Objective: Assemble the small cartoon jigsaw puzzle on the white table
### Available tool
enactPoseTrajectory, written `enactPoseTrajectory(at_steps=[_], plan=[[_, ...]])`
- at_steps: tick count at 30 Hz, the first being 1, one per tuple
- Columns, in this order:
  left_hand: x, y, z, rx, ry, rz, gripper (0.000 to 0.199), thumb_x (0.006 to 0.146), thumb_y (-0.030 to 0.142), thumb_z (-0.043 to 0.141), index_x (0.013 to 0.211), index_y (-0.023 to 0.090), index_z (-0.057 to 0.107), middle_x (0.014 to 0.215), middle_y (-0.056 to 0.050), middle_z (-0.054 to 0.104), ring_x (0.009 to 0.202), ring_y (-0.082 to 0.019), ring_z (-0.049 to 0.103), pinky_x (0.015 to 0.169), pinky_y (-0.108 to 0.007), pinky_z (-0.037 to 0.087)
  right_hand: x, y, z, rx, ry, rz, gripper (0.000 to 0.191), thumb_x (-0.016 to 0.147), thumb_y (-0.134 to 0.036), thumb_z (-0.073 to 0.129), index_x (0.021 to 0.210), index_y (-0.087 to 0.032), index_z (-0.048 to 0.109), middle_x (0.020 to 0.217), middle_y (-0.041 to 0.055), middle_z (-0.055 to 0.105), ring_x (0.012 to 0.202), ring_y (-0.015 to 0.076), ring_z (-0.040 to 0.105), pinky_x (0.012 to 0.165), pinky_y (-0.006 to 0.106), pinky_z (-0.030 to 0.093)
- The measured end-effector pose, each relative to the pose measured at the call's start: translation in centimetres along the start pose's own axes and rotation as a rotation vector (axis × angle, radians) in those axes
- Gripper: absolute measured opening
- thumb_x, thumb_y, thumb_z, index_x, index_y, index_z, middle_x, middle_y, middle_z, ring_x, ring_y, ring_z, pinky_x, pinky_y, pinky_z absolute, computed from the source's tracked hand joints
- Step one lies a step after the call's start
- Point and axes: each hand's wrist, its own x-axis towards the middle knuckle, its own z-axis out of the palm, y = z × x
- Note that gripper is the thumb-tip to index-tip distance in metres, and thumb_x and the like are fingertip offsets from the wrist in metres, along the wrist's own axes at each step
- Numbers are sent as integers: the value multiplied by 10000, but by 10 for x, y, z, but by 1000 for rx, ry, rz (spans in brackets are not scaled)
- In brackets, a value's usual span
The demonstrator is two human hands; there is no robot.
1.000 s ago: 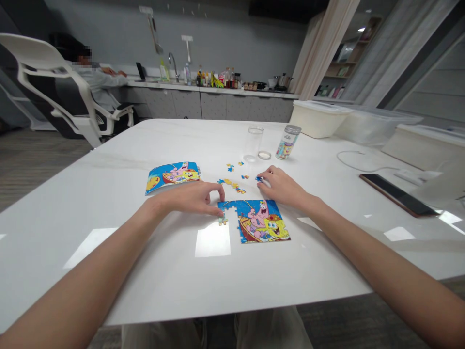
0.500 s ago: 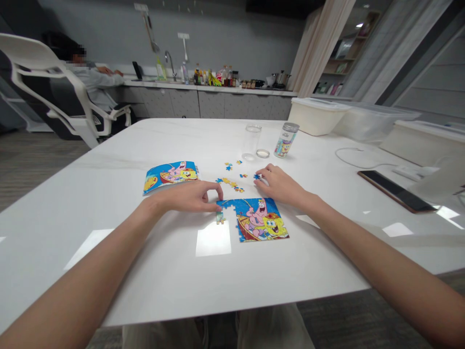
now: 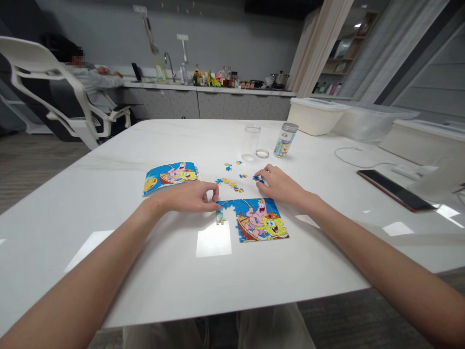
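A partly joined cartoon jigsaw puzzle [image 3: 259, 220] lies flat on the white table, with a gap at its lower left. My left hand [image 3: 191, 196] rests at the puzzle's upper left corner, its thumb tip at the edge. Thumb and index finger are apart with nothing between them. Beyond the puzzle, my right hand [image 3: 281, 184] has its fingertips on blue puzzle pieces [image 3: 258, 179]; the fingers partly hide them. Loose yellow and blue puzzle pieces [image 3: 230, 184] lie between the hands. Behind my left hand stands a curved picture sheet [image 3: 170, 174] with the same cartoon.
At the back of the table stand a clear jar [image 3: 251, 143], its lid [image 3: 262, 153] and a tilted printed canister [image 3: 286, 140]. A phone [image 3: 394, 190], a cable and plastic boxes [image 3: 317, 115] are on the right. A person [image 3: 96, 85] sits at the far-left counter.
My right fingertips have shifted slightly on the blue pieces, and more blue shows beside them. My left index finger has drawn back a little toward the left.
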Motion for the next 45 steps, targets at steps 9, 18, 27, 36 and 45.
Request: enactPoseTrajectory(at_steps=[9,18,27,36,45], plan=[[1,-4,3,14,-5,16,428,788,392,508,561,212,193,530,40,186,488,-121,157,473,-326,129,2,6,5,58,23,-52,319,862,-61,458,1114,-165,624,1033,121,598,947,238,566,879,384,466],[0,-2,2,21,-17,12,408,781,361,496,572,208,181,552,37,168,496,-116,157,473,-327,124,0,1,1,306,69,-41,484,692,98,435,1056,-193,567,1028,74,568,934,186,601,830,330,507],[0,-2,2,-2,-15,11,410,770,334,515,573,209,179,553,40,163,499,-118,150,479,-330,113,1,4,-1,252,66,60,220,803,-75,538,992,-147,622,938,92,651,831,196,623,783,339,494],[1,-7,4,27,-12,5,401,784,335,513,586,206,189,556,43,164,498,-114,155,476,-328,111,5,11,-3,354,26,108,292,747,-35,591,1006,-161,637,936,63,705,782,173,616,741,290,470],[2,-6,3,29,-11,10,401,779,343,515,585,207,192,554,43,161,499,-113,148,475,-322,110,6,20,-6,253,-60,110,324,746,-13,534,988,-148,702,989,93,683,801,175,614,769,283,461]])
